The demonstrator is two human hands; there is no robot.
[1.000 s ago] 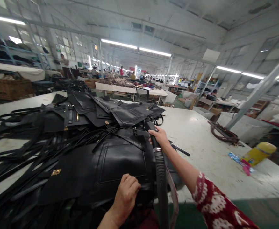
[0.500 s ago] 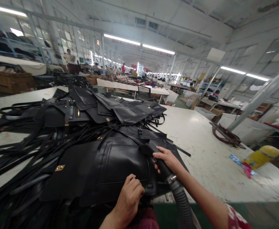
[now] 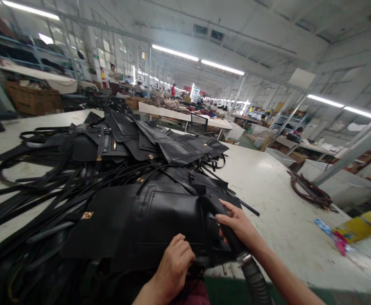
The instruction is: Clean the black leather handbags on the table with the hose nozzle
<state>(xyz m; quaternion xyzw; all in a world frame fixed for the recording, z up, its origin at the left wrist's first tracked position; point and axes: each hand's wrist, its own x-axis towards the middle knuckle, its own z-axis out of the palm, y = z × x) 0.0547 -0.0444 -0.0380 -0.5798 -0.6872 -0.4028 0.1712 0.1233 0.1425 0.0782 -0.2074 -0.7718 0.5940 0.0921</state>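
A black leather bag lies flat at the table's near edge, with a gold clasp on its flap at the left. My left hand is closed at the bag's near edge, its curled fingers gripping there; the fingertips are hidden. In my right hand is a black hose nozzle, whose head rests on or just over the right part of the bag. A metal clamp joins the nozzle to a ribbed black hose running down toward the bottom of the view.
Behind the bag, more black bags are piled up, with loose straps tangled at the left. Brown straps lie coiled on the white table at the right, near a yellow bottle-like object. People work farther back.
The nozzle and my right hand have shifted right along the bag. My left hand keeps its place at the near edge. The whole view has turned slightly left.
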